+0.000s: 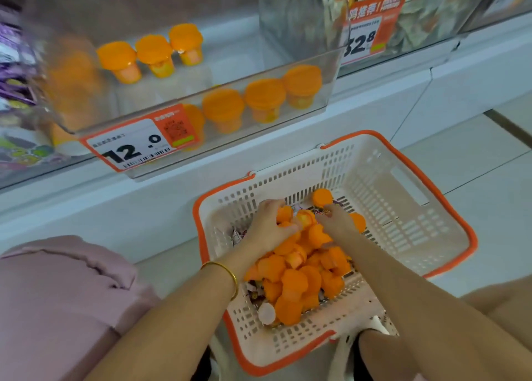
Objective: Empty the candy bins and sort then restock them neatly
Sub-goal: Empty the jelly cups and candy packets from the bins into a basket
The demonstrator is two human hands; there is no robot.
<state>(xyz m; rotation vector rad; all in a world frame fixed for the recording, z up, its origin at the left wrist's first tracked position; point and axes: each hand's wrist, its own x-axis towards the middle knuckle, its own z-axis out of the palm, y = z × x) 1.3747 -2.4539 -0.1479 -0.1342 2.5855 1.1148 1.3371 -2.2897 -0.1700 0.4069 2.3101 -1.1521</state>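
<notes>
A white plastic basket (403, 222) with an orange rim sits on the floor below the shelf. In it lies a heap of orange jelly cups (296, 277) over some wrapped candies. My left hand (266, 225) grips orange cups at the top of the heap, fingers curled round them. Beside it, my right hand (338, 222) is curled over cups too. Above, a clear candy bin (325, 72) on the shelf holds two rows of upright orange cups (221, 109).
A 12.0 price tag (138, 144) hangs on the bin's front. A second clear bin with a 32.8 tag (365, 37) stands at the right; purple packets (14, 72) fill the left. My knee in pink cloth (57, 288) is lower left.
</notes>
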